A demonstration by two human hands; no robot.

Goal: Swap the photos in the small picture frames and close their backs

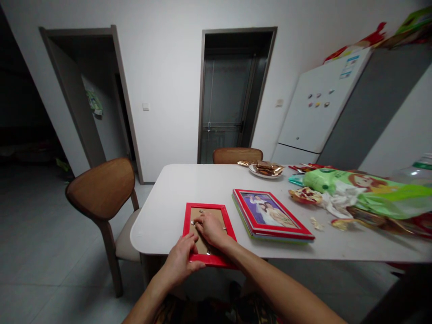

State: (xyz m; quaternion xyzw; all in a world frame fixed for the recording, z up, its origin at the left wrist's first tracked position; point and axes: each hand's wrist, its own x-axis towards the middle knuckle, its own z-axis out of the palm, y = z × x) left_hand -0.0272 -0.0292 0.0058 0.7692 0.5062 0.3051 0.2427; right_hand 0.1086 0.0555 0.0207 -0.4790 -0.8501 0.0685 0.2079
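A red picture frame (231,227) lies back side up at the table's near edge, its brown backing board and small metal clips showing. My left hand (184,256) grips the frame's lower left corner, the thumb along the bottom border and the fingers over the left side. Over the backing, my right hand (209,228) has its fingers bent and pressed together near a metal clip at the left of the board; whether they hold anything is too small to tell. To the right sits a stack of frames (270,211), the top one red with a photo of people.
The white table (158,193) has a rounded left corner. A plate (266,174) of wrapped snacks stands at the back. Green packaging (381,189), crumpled tissue and scraps cover the right side. One wooden chair (104,193) stands at the left, another (238,155) behind the table.
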